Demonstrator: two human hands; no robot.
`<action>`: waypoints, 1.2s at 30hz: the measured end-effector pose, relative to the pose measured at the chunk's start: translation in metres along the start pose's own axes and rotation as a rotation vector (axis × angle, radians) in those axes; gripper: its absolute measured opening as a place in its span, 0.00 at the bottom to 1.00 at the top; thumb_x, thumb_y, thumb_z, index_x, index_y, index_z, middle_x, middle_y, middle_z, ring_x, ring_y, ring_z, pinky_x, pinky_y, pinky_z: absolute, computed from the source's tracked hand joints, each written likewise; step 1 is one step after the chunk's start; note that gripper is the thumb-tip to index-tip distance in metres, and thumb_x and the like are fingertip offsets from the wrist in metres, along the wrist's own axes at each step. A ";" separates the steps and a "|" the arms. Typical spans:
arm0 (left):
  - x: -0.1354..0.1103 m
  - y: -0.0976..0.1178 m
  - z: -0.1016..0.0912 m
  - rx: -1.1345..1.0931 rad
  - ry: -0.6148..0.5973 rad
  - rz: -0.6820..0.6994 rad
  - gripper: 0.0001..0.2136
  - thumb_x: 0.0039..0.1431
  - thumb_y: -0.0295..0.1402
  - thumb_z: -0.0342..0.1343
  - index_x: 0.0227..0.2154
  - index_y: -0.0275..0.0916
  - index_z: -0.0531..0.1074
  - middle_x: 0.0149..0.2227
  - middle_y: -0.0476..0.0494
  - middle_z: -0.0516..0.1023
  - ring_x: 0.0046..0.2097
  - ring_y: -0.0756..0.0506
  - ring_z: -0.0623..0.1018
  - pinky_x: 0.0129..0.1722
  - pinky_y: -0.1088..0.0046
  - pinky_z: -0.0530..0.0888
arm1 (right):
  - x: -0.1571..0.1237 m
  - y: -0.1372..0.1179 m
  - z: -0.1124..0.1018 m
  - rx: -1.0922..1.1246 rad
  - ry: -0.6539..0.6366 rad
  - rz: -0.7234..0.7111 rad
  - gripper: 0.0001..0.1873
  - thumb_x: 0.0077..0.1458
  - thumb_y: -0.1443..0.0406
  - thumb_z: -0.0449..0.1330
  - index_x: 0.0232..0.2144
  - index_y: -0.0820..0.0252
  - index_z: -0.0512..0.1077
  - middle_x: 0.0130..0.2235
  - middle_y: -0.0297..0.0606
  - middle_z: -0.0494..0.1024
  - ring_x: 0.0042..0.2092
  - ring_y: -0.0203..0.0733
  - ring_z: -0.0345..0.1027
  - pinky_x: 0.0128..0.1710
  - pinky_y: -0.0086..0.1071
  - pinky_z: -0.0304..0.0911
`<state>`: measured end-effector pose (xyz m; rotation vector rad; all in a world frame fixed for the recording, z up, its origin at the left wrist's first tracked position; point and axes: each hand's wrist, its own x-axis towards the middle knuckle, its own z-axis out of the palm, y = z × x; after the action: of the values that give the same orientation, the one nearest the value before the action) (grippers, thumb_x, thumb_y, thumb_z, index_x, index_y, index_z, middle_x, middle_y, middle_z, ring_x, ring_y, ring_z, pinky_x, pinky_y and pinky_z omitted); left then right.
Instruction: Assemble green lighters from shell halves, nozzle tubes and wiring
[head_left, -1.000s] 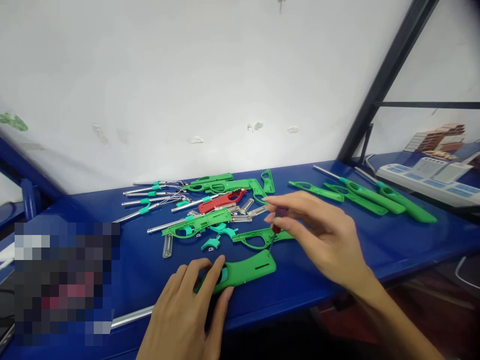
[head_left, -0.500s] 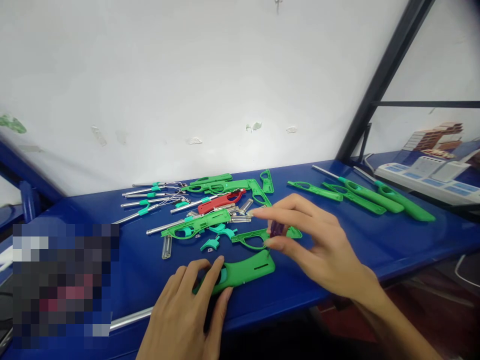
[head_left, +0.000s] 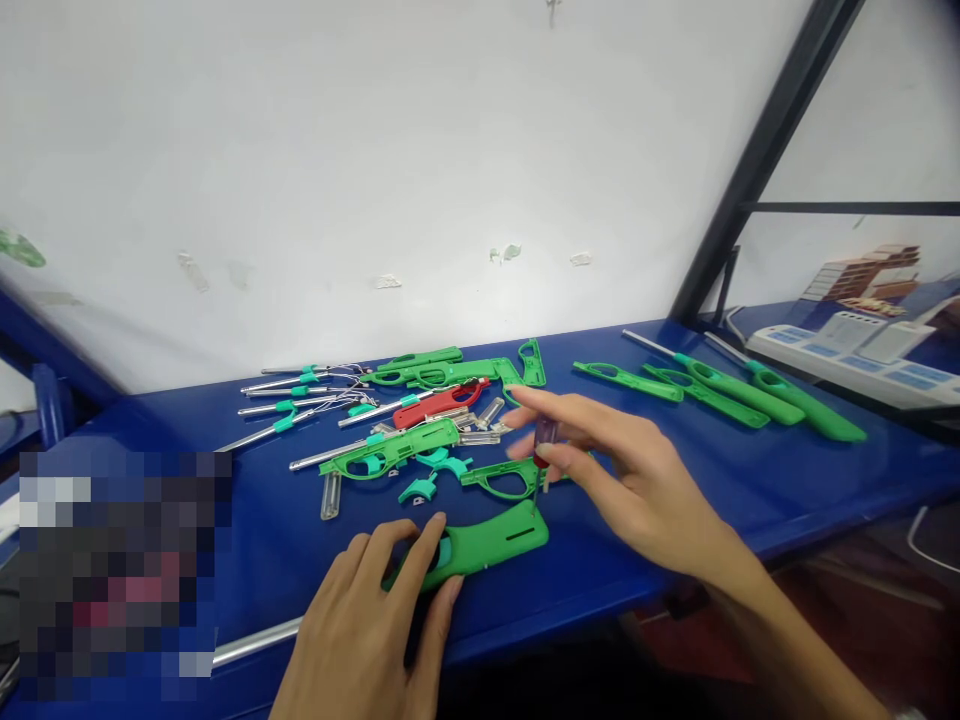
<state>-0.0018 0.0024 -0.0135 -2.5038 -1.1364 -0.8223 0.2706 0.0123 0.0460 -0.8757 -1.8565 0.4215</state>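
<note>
My left hand (head_left: 375, 620) presses down on the near end of a green lighter body (head_left: 491, 543) that lies on the blue bench (head_left: 660, 520), fingers curled over it. My right hand (head_left: 630, 480) pinches a small screwdriver (head_left: 543, 440) with a dark red handle, held upright. Its thin tip touches the far right end of the green body. A silver tube (head_left: 255, 637) sticks out from under my left hand toward the left.
Behind lie several green lighter shells (head_left: 390, 452), a red one (head_left: 439, 402), teal triggers (head_left: 424, 488), clear tubes (head_left: 331, 494) and silver nozzle rods (head_left: 292, 405). Assembled green lighters (head_left: 780, 402) lie at the right. A white power strip (head_left: 847, 355) sits far right. A pixelated patch covers the lower left.
My right hand has turned the screwdriver between its fingers while staying over the green body's end. My left hand has kept its hold.
</note>
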 end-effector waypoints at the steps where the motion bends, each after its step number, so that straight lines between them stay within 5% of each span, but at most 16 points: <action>1: 0.000 0.000 0.000 -0.002 -0.006 0.000 0.18 0.77 0.39 0.48 0.64 0.43 0.69 0.49 0.38 0.79 0.45 0.38 0.83 0.46 0.55 0.83 | 0.000 0.000 0.001 0.010 0.015 -0.004 0.26 0.74 0.67 0.57 0.69 0.43 0.68 0.55 0.39 0.81 0.48 0.43 0.79 0.38 0.34 0.79; 6: -0.001 0.001 0.000 -0.010 -0.013 -0.007 0.18 0.76 0.39 0.49 0.64 0.43 0.69 0.50 0.38 0.79 0.45 0.38 0.83 0.45 0.54 0.83 | 0.001 -0.002 0.004 -0.120 0.142 -0.137 0.17 0.64 0.66 0.71 0.54 0.48 0.80 0.43 0.35 0.82 0.37 0.39 0.75 0.36 0.33 0.76; 10: -0.001 0.002 0.001 -0.018 -0.016 -0.006 0.19 0.76 0.39 0.49 0.65 0.43 0.68 0.50 0.38 0.78 0.45 0.38 0.83 0.46 0.53 0.83 | 0.000 -0.003 0.004 -0.067 0.047 -0.107 0.19 0.73 0.69 0.58 0.61 0.49 0.75 0.53 0.38 0.83 0.50 0.43 0.78 0.42 0.35 0.77; 16: -0.003 0.000 0.000 -0.017 -0.044 -0.021 0.20 0.76 0.39 0.51 0.66 0.44 0.67 0.51 0.38 0.78 0.47 0.37 0.82 0.48 0.52 0.83 | 0.000 -0.003 0.002 -0.130 0.168 -0.159 0.15 0.67 0.68 0.68 0.54 0.48 0.79 0.42 0.35 0.81 0.42 0.42 0.75 0.44 0.38 0.74; 20: -0.004 -0.001 0.001 -0.018 -0.066 -0.022 0.21 0.76 0.39 0.52 0.67 0.44 0.66 0.52 0.38 0.77 0.48 0.37 0.82 0.49 0.52 0.82 | 0.001 -0.004 -0.003 -0.177 0.061 -0.126 0.23 0.74 0.70 0.55 0.66 0.49 0.71 0.56 0.41 0.77 0.54 0.45 0.73 0.51 0.40 0.72; 22: -0.004 -0.001 0.001 -0.014 -0.046 -0.011 0.20 0.76 0.39 0.50 0.66 0.43 0.67 0.51 0.38 0.78 0.47 0.37 0.82 0.48 0.52 0.83 | 0.001 -0.004 -0.005 -0.113 0.025 -0.123 0.25 0.74 0.72 0.53 0.67 0.48 0.70 0.54 0.40 0.79 0.52 0.43 0.74 0.50 0.38 0.73; 27: -0.001 0.000 0.002 0.005 0.001 0.010 0.18 0.77 0.38 0.47 0.64 0.40 0.69 0.49 0.37 0.78 0.45 0.38 0.83 0.45 0.52 0.84 | 0.001 -0.005 -0.007 -0.238 0.148 -0.157 0.17 0.65 0.65 0.70 0.56 0.50 0.80 0.41 0.34 0.74 0.40 0.39 0.71 0.41 0.35 0.71; 31: -0.002 -0.001 0.002 0.010 -0.009 0.014 0.19 0.77 0.39 0.47 0.64 0.41 0.68 0.49 0.37 0.78 0.45 0.37 0.83 0.44 0.51 0.84 | 0.001 -0.006 -0.009 -0.123 0.010 -0.131 0.24 0.75 0.70 0.54 0.68 0.51 0.69 0.54 0.41 0.77 0.51 0.42 0.73 0.46 0.36 0.72; 36: -0.001 0.000 0.002 0.014 -0.010 0.008 0.19 0.77 0.39 0.48 0.65 0.40 0.68 0.50 0.37 0.78 0.46 0.37 0.83 0.45 0.50 0.84 | 0.000 -0.003 -0.007 -0.196 0.108 -0.178 0.15 0.68 0.69 0.66 0.56 0.52 0.79 0.37 0.32 0.78 0.38 0.38 0.72 0.40 0.33 0.70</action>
<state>-0.0014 0.0026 -0.0156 -2.5022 -1.1309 -0.7977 0.2752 0.0095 0.0510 -0.8370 -1.8776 0.0809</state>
